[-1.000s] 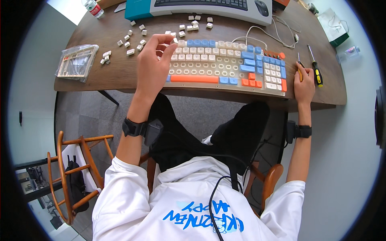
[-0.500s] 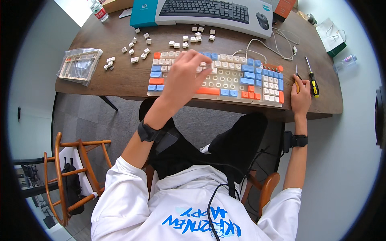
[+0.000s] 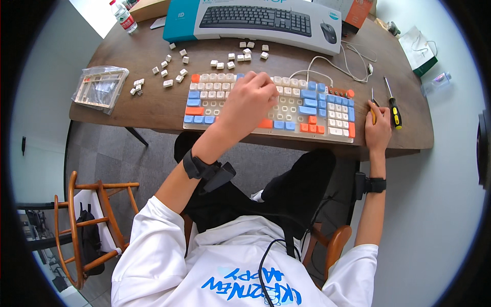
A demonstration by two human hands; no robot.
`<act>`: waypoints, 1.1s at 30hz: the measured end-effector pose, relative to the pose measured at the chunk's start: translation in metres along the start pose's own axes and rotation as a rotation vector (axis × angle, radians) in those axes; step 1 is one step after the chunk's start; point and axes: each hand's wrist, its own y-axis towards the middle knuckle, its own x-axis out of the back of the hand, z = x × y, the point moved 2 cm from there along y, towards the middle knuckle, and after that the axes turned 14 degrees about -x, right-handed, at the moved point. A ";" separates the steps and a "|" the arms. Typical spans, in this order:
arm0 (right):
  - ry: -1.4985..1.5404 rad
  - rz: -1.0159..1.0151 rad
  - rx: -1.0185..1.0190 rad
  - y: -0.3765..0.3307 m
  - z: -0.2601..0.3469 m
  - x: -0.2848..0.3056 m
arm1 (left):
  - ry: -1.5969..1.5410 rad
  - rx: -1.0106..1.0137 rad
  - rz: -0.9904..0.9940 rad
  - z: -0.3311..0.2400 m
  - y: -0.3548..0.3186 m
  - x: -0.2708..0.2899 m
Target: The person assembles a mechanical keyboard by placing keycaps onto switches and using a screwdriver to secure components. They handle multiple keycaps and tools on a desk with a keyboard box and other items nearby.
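Two hands are at work on my side of the brown table [image 3: 153, 107]. My left hand [image 3: 250, 100] lies on the middle of the big keyboard [image 3: 286, 110] with the white, blue and orange keys, fingers bent down onto the keys; I cannot tell if they pinch one. My right hand [image 3: 377, 130] sits at the right end of that keyboard, fingers curled shut around a small tool with a yellow handle [image 3: 373, 110]. Just beside it lies one screwdriver [image 3: 393, 108] with a black and yellow grip. Left of the keyboard sits one clear plastic bag [image 3: 99, 88] with a frame inside. Past the keyboard I count about twenty loose white keycaps [image 3: 179, 71] in little groups, and one white cable [image 3: 353, 69] in loops. Farther back is one box [image 3: 266, 20] with a black keyboard and one black mouse [image 3: 328, 32], and one water bottle [image 3: 123, 15] stands at the far left corner. Half a second ago my left hand was more to the left end of the keyboard; now it is in the middle. My right hand has stayed put.
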 end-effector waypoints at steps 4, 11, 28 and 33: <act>0.015 -0.005 0.002 -0.001 0.001 0.001 | 0.189 -0.091 0.014 -0.005 0.002 -0.001; 0.015 0.003 -0.015 -0.003 0.006 0.002 | 0.371 -0.131 0.077 -0.016 -0.006 -0.001; -0.019 -0.018 0.004 -0.004 0.002 0.000 | 0.367 -0.046 0.144 -0.035 -0.023 0.002; -0.028 -0.026 0.014 -0.004 0.000 -0.001 | 0.392 0.006 0.152 -0.041 -0.025 -0.004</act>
